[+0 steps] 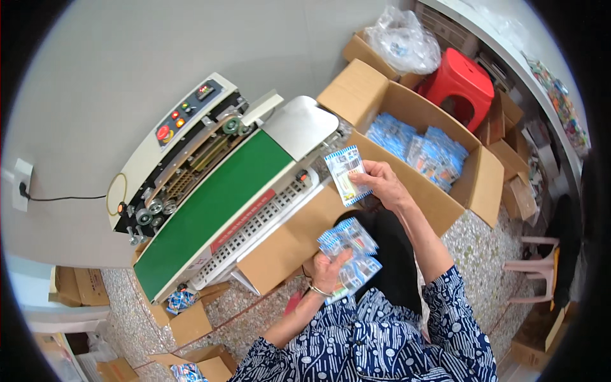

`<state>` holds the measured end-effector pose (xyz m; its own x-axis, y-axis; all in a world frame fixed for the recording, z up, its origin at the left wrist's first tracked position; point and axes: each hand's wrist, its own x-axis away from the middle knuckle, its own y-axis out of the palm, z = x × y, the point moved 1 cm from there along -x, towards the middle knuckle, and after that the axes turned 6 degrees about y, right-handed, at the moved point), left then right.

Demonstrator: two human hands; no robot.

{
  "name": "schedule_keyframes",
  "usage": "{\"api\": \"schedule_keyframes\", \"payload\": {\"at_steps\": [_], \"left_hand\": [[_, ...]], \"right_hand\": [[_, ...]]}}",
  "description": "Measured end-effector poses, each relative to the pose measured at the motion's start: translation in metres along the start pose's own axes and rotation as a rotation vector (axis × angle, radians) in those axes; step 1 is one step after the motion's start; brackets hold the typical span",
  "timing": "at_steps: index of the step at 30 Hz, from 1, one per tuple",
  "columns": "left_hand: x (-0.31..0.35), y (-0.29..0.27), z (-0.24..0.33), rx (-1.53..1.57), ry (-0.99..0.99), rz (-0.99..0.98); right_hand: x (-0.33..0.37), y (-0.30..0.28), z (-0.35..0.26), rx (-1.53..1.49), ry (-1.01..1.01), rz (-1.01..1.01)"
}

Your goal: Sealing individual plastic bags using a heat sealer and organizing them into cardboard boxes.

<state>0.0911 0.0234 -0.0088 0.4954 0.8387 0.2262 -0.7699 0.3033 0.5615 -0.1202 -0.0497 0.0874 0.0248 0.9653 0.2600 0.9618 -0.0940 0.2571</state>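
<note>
My right hand [383, 184] pinches a single flat packet [344, 173] with blue-and-white striped ends, held up near the metal end plate of a sealing machine. Lower down, over my lap, my left hand [329, 272] grips a fanned stack of similar packets [356, 258], with my thumb on top. Just left of both hands lies the machine's green conveyor belt [216, 210], with nothing on its visible length. To the right of my right hand, a big open carton [407, 184] holds many more blue packets [423, 149].
A control panel [184, 114] with buttons tops the sealing machine. Behind the big carton are a red stool [458, 83] and a clear plastic bag [404, 41]. Small open boxes [191, 323] with packets stand at lower left. A pink plastic chair [534, 270] is at far right.
</note>
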Motion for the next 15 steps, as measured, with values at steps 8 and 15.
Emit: {"api": "schedule_keyframes", "payload": {"at_steps": [8, 15], "left_hand": [[0.002, -0.004, 0.005, -0.07, -0.043, -0.087], [0.0, -0.005, 0.007, -0.11, -0.059, -0.098]], "right_hand": [[-0.116, 0.047, -0.031, 0.03, 0.09, -0.094], [-0.21, 0.086, -0.033, 0.206, 0.021, -0.078]]}}
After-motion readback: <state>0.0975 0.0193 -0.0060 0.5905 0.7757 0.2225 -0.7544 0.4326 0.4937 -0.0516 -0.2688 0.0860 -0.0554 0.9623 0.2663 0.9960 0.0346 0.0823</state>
